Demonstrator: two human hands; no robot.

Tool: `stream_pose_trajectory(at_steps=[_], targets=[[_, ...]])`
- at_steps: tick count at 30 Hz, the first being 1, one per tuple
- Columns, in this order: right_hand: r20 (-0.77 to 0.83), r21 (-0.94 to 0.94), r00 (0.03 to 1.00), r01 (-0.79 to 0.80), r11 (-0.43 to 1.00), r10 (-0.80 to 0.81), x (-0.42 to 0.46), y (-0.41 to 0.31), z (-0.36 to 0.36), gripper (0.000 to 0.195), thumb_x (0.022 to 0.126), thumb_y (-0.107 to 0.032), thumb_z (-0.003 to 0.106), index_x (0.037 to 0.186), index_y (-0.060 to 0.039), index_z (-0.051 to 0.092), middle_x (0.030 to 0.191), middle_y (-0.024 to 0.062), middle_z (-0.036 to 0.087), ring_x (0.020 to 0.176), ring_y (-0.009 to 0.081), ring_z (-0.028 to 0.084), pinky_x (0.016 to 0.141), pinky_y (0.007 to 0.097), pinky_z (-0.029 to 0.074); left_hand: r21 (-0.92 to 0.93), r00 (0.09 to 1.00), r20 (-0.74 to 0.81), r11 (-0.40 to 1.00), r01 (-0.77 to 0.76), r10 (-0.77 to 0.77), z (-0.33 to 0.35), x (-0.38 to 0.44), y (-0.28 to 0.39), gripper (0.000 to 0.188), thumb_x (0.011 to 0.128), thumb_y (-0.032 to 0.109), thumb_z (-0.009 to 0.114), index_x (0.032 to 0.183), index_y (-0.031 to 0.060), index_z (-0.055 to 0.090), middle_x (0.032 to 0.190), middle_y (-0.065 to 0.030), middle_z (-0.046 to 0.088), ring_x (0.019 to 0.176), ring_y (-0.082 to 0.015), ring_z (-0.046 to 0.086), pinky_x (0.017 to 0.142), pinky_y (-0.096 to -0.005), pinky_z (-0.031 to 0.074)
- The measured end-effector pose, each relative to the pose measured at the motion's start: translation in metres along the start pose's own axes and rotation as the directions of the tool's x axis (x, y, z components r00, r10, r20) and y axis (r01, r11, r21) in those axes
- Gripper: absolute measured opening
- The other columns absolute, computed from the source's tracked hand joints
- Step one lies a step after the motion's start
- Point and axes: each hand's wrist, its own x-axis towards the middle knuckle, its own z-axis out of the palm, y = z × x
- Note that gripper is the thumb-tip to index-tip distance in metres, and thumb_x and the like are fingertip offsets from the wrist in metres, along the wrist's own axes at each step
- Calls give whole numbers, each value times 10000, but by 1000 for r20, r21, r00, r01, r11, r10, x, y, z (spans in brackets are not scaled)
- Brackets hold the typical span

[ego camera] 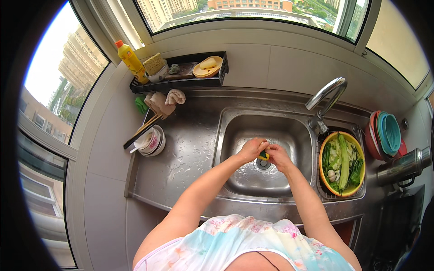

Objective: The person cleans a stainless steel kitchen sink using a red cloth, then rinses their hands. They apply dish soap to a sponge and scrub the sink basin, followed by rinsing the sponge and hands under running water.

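Observation:
Both my hands meet over the stainless steel sink basin (pixel 237 179), above its drain (pixel 263 164). Between them is a small yellow and dark green thing (pixel 263 156), perhaps a sponge; the fingers cover much of it. My left hand (pixel 252 149) has its fingers curled at the thing's upper side, and whether it grips the thing cannot be told. My right hand (pixel 278 156) holds the thing from the right with its fingertips. Behind the basin's right corner stands a chrome faucet (pixel 327 98), its spout pointing left. No water stream shows under it.
Right of the basin, a yellow bowl (pixel 363 166) holds leafy vegetables and garlic. Colanders (pixel 390 133) and a metal flask (pixel 400 169) stand beyond. Stacked bowls (pixel 154 145) with chopsticks (pixel 142 131) are at left. Behind them, a black rack (pixel 203 82) holds a yellow bottle (pixel 131 61) and sponge (pixel 154 64).

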Motion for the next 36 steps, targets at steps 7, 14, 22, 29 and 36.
stream_pose_trajectory(at_steps=[7,14,22,29,36], targets=[[-183,-407,915,261,875,-359,5,-22,9,294,737,-29,532,1023,12,590,781,97,615,743,165,588,645,277,467,109,910,247,943,314,-332,-55,-10,43,242,757,221,669,887,17,676,755,-151,647,702,-257,631,640,-349,479],[-150,-321,971,131,938,-187,-3,-27,-9,278,869,-110,493,1118,10,472,942,106,604,840,175,619,699,287,501,186,961,-238,965,186,-140,-167,6,100,225,806,159,632,955,-10,632,778,-127,647,689,-178,602,657,-282,469],[-159,-345,973,101,933,-165,-4,12,-37,246,839,-67,491,1066,28,493,836,100,616,748,149,616,619,267,478,447,693,-720,791,418,40,-344,75,44,312,806,285,585,969,29,656,805,-145,663,818,-301,633,739,-396,478],[-122,-348,979,111,931,-162,-3,22,-38,229,837,-61,487,1043,34,521,838,105,625,729,149,621,608,265,470,513,662,-722,486,707,-201,-337,114,3,314,797,371,613,960,113,688,901,-122,669,897,-283,629,787,-392,492],[-121,-479,971,122,869,-204,1,34,-49,222,833,-59,496,1032,33,535,826,107,634,709,149,624,613,264,473,631,736,-646,400,665,-205,-328,115,21,298,793,360,606,947,119,692,915,-101,656,870,-288,617,788,-408,489]])
